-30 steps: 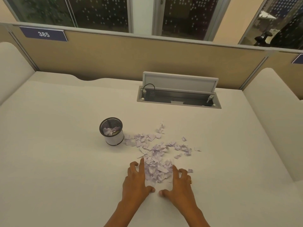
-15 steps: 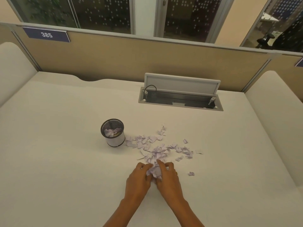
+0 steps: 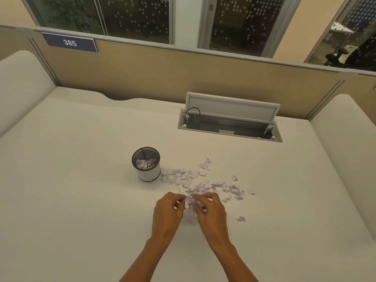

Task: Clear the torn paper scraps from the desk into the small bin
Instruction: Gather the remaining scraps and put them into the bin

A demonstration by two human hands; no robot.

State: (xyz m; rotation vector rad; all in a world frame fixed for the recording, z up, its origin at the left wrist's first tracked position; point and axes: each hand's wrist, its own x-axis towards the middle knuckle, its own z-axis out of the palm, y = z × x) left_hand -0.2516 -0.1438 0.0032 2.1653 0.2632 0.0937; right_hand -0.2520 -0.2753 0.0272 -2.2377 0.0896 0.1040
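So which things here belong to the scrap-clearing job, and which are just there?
Job:
left hand
right hand
bunch of scraps between them
loose scraps
stray scrap
small bin, part-filled

Just there:
cable box with raised lid
385 sign

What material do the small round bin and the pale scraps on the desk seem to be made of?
Small round bin: probably black metal mesh, since fine holes show inside the rim; a white band wraps the outside, material unclear.
Pale lilac torn scraps: thin matte paper, with ragged edges and curled corners.
Cream desk: smooth, matte, likely laminate.
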